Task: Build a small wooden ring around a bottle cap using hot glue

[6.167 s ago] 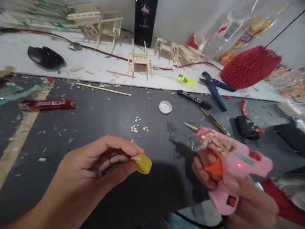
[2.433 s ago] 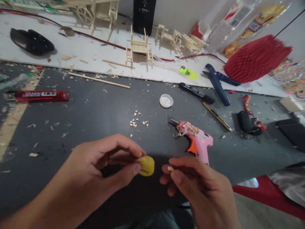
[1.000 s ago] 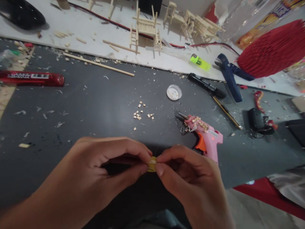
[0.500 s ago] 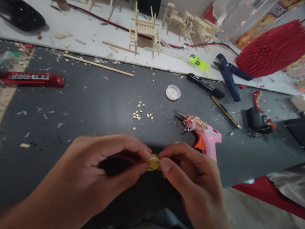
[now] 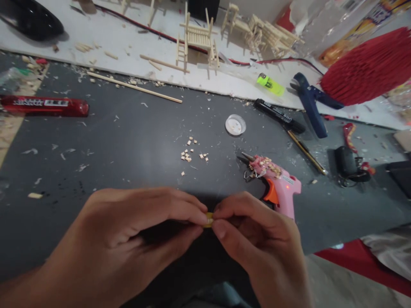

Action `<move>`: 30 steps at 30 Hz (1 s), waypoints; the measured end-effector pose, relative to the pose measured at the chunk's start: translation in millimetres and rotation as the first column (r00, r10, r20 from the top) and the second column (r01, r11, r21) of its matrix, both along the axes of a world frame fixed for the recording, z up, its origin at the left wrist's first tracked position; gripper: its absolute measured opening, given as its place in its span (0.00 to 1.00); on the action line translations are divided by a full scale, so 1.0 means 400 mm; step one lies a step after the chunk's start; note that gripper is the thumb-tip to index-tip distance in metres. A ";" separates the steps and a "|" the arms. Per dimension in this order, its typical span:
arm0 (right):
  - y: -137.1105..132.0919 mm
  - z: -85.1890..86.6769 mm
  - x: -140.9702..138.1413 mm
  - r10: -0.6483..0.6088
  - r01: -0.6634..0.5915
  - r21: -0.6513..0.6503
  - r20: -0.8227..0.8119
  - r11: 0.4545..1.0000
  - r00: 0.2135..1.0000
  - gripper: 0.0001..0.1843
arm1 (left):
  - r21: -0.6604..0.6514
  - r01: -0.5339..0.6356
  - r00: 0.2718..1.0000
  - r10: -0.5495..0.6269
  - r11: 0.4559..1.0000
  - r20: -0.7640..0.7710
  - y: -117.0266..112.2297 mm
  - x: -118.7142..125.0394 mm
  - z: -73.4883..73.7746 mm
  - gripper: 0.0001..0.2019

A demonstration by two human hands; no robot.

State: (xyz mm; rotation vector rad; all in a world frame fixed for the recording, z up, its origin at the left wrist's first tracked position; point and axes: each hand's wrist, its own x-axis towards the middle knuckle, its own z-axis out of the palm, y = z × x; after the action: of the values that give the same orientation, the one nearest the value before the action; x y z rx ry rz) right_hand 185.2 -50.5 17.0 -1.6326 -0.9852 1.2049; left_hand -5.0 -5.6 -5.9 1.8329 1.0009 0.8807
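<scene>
Between both hands, low in the middle, is a small yellow round disc (image 5: 209, 220) with a pale band along its edge. My left hand (image 5: 135, 233) pinches its left side between thumb and fingers. On the opposite side, the thumb and fingertips of my right hand (image 5: 257, 239) grip it too. Fingertips cover most of the disc. Just beyond the hands lie several tiny cut wood bits (image 5: 188, 155). A pink glue gun (image 5: 278, 182) with an orange trigger rests beside my right hand, its red light lit.
A white round lid (image 5: 235, 125), a black marker (image 5: 279, 115), blue cutters (image 5: 310, 105) and a thin wooden stick (image 5: 135, 87) lie farther back. At the left is a red cutter knife (image 5: 45, 106). Miniature stick furniture (image 5: 197, 37) stands on the white board (image 5: 112, 38).
The yellow disc has tilted, so its face shows less and its edge faces me more. My left fingers have moved slightly right and cover more of it.
</scene>
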 end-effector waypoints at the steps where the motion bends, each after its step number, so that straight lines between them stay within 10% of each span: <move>1: 0.000 -0.001 0.001 0.006 -0.006 0.000 0.013 1.000 1.000 0.06 | 0.024 0.003 1.000 -0.002 1.000 -0.003 0.000 -0.001 0.001 0.13; 19: -0.009 -0.017 0.009 0.057 -0.061 0.095 0.040 0.994 0.998 0.10 | 0.100 -0.041 0.999 0.041 0.994 0.001 0.000 -0.005 0.006 0.13; 25: -0.039 -0.045 0.017 0.058 -0.025 0.262 -0.120 0.965 0.991 0.21 | -0.164 -0.043 0.995 0.058 0.986 0.085 0.002 -0.006 0.017 0.15; 30: -0.031 -0.037 0.003 0.035 -0.010 0.211 -0.118 0.978 0.992 0.12 | -0.367 0.018 0.982 0.052 0.930 0.180 0.012 0.011 0.017 0.12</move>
State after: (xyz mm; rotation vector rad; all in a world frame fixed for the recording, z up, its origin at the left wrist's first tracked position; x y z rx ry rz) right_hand 186.3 -62.9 2.4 -1.3714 -1.0198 1.1586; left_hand -0.4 -0.9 0.8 1.4011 0.9875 0.7970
